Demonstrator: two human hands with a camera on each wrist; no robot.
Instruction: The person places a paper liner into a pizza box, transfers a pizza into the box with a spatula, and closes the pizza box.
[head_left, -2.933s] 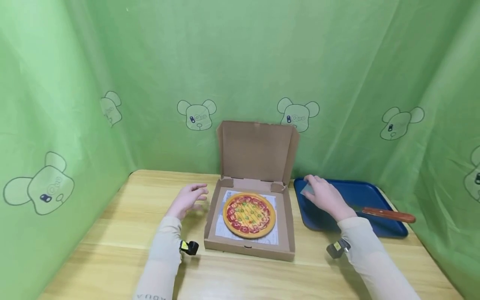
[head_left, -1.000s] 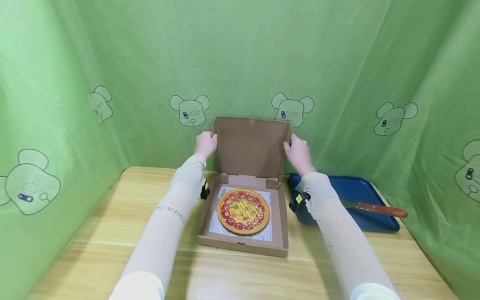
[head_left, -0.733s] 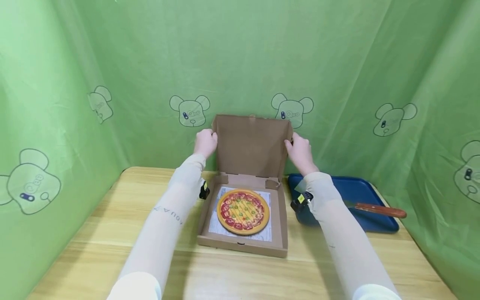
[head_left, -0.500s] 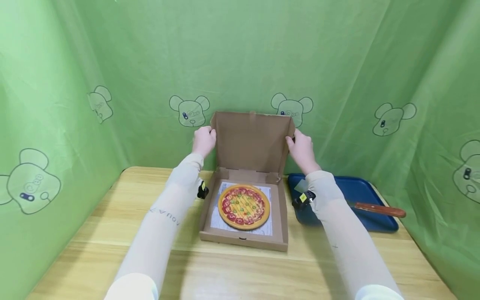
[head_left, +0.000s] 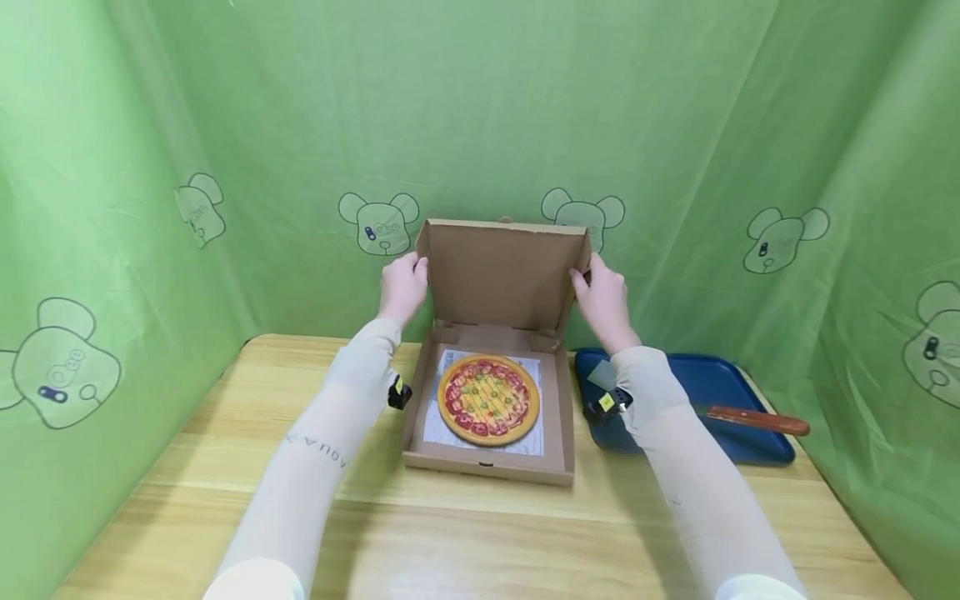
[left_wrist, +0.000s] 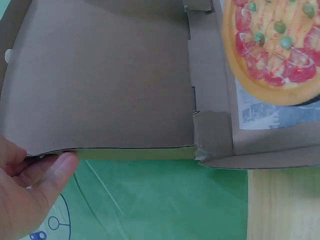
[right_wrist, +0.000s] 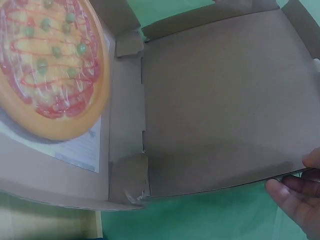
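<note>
A brown cardboard pizza box (head_left: 487, 468) lies on the wooden table with its lid (head_left: 502, 275) raised at the back. Inside, a round pizza (head_left: 489, 400) with red slices and green bits rests on a printed paper sheet (head_left: 442, 435). My left hand (head_left: 403, 287) pinches the lid's left side flap near its upper corner; in the left wrist view the thumb (left_wrist: 62, 170) lies along that edge. Opposite it, my right hand (head_left: 603, 302) grips the lid's right flap, thumb inside, and the right wrist view shows its fingertips (right_wrist: 277, 190) at the edge.
A dark blue tray (head_left: 705, 371) stands right of the box, partly behind my right forearm. On it lies a tool with a wooden handle (head_left: 757, 420) reaching past the tray's rim; a clear flat piece (head_left: 602, 375) shows at the tray's left. Green curtains (head_left: 480, 108) surround the table (head_left: 450, 542).
Both hands came from beside the box and the tray to the lid's sides and took hold. Since then the lid has tipped forward a little, and the box base has shifted slightly away from me.
</note>
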